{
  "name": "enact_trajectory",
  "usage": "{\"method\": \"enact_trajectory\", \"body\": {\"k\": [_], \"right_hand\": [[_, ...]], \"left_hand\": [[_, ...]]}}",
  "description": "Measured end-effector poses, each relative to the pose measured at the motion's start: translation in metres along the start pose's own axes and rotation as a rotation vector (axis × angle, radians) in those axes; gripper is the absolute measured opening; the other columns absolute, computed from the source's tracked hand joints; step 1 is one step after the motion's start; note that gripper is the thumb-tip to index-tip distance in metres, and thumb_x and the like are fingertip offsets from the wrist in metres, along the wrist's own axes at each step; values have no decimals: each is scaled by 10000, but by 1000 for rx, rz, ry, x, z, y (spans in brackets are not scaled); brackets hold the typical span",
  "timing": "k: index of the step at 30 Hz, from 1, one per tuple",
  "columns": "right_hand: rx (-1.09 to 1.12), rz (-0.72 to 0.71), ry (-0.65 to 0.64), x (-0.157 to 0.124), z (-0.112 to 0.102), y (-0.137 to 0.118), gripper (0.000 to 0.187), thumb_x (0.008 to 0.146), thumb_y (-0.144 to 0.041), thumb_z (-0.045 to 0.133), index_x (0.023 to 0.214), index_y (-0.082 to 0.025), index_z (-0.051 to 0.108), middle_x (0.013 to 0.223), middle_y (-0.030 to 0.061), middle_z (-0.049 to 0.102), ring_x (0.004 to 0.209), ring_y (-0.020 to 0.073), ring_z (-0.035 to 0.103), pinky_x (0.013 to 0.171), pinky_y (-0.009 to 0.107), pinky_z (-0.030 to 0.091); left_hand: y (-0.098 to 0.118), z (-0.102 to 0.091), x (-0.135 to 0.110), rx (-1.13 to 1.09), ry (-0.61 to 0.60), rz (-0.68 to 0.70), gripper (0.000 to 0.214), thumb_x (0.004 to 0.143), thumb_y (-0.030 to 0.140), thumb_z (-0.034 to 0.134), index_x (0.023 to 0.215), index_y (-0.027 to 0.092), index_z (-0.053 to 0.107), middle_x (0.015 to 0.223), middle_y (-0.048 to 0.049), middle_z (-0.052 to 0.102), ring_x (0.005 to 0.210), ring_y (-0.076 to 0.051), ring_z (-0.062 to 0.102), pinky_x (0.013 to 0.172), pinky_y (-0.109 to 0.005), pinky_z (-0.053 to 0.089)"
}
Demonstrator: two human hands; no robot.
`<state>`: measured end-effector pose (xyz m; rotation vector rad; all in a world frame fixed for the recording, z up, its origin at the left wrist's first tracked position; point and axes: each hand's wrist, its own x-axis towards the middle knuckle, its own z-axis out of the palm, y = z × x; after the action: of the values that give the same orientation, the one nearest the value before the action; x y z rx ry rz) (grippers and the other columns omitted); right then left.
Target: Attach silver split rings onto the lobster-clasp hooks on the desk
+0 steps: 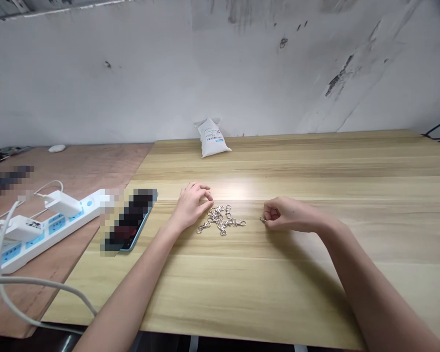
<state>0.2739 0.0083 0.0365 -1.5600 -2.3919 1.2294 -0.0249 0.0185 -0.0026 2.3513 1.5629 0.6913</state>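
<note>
A small heap of silvery swivel clasps with rings [222, 215] lies on the wooden tabletop [220, 288] between my hands. My left hand [194, 203] rests at the heap's left edge, fingers bent and apart, with nothing seen in it. To the right of the heap, my right hand [280, 213] is closed in a pinch low over the table. A bit of metal, like one of the swivel clasps [263, 219], sticks out from its fingertips; most of it is hidden by the fingers.
A white plastic packet [212, 139] sits at the back by the wall. Left of my arm lies a phone [137, 225], partly blurred. Farther left, a white power strip [55, 227] holds chargers, and a pale cable [44, 282] loops over the table's edge.
</note>
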Motion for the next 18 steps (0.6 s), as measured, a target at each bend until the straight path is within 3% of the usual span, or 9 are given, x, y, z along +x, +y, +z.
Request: {"method": "enact_trajectory", "body": {"k": [5,12,15,18], "right_hand": [[-77,-68,88,4,5,-2,76,653,-130,536,656,-203,515,698,-13,605,610,127,487,522,247,315],[-246,-204,348,24,24,1,223,744,-73,503,899,-213,580,712,-14,603,615,137,507,544,244,319],[-259,-280,457,33,35,2,345,794,-55,472,1082,-209,583,767,-3,625,622,133,537,560,241,349],[-283,-355,536,39,44,2,363,838,-49,455,1128,-201,611,888,35,660,638,129,559,577,249,377]], "left_hand": [[9,-3,-1,-35,101,48,80,904,264,614,875,216,672,907,0,730,916,-194,609,979,-404,368],[13,-3,-2,-82,150,106,126,928,255,586,936,248,711,902,31,759,819,-165,624,957,-378,369],[14,-3,-2,-99,140,105,135,936,256,575,959,250,708,896,35,761,831,-167,630,936,-374,380],[15,-4,-3,-111,147,95,147,940,257,566,974,245,709,906,20,760,874,-181,635,899,-370,405]]}}
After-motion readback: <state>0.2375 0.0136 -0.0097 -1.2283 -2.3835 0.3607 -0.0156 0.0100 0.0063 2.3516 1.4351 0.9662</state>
